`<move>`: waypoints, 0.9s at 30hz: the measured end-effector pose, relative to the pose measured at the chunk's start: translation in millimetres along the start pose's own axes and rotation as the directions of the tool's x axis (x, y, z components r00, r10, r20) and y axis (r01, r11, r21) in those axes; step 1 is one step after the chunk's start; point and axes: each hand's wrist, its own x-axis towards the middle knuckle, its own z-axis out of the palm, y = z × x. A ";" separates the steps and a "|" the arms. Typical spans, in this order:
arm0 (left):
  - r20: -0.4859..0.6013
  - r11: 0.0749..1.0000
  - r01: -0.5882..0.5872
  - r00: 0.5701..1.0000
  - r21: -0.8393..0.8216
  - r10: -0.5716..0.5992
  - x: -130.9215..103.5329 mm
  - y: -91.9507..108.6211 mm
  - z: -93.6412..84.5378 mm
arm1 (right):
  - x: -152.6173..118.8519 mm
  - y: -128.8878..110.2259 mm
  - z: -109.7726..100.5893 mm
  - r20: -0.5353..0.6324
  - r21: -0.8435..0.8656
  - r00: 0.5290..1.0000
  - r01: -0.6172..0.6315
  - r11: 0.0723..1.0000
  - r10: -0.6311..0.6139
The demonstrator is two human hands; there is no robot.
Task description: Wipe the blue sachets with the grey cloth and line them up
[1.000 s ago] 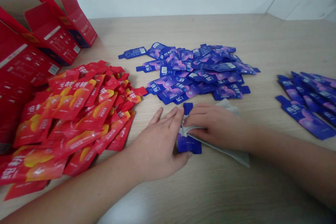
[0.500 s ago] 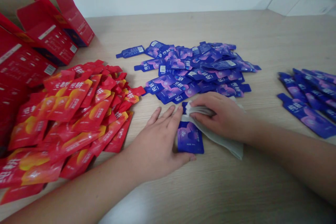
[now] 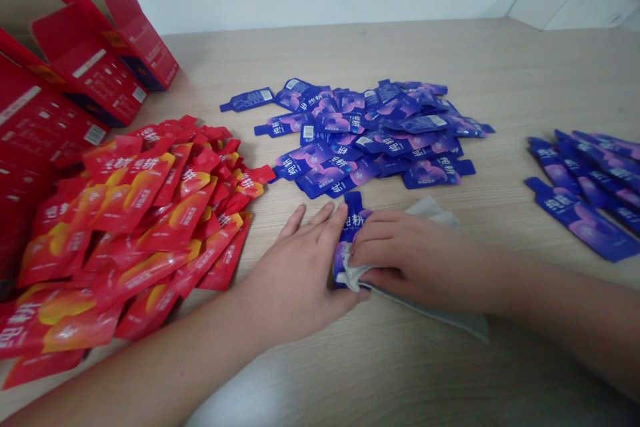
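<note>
One blue-purple sachet (image 3: 352,217) lies upright on the wooden table, its spout end pointing away from me. My left hand (image 3: 300,267) rests flat at its left edge, fingers spread and thumb by the lower end. My right hand (image 3: 405,250) pinches a white cloth (image 3: 435,213) and presses it on the sachet's lower part, which is partly covered. Beyond both hands is a heap of blue-purple sachets (image 3: 370,133). Red-orange sachets (image 3: 145,193) are piled on the left, beside my left forearm.
Red printed boxes (image 3: 90,67) with raised flaps stand at the back left. More blue-purple sachets (image 3: 583,217) lie fanned at the right edge. A whitish object (image 3: 570,3) sits by the wall at the back right.
My right hand has slid the cloth down the sachet toward me, uncovering its printed upper part. My left hand has stayed in nearly the same place.
</note>
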 end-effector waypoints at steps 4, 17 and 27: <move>0.005 1.000 -0.004 1.000 0.002 0.004 0.9 -0.6 -1.7 | 5.6 1.8 3.3 -0.074 -0.064 0.997 -0.026 0.998 0.021; -0.014 1.000 -0.008 1.000 -0.011 0.008 -1.6 -3.3 0.0 | 12.3 53.6 7.3 -0.461 -0.176 0.874 -0.258 0.950 0.152; 0.008 1.000 -0.016 1.000 -0.024 0.016 -0.5 -4.9 1.0 | -7.0 -4.0 -2.5 -0.017 0.168 0.998 0.063 0.984 -0.061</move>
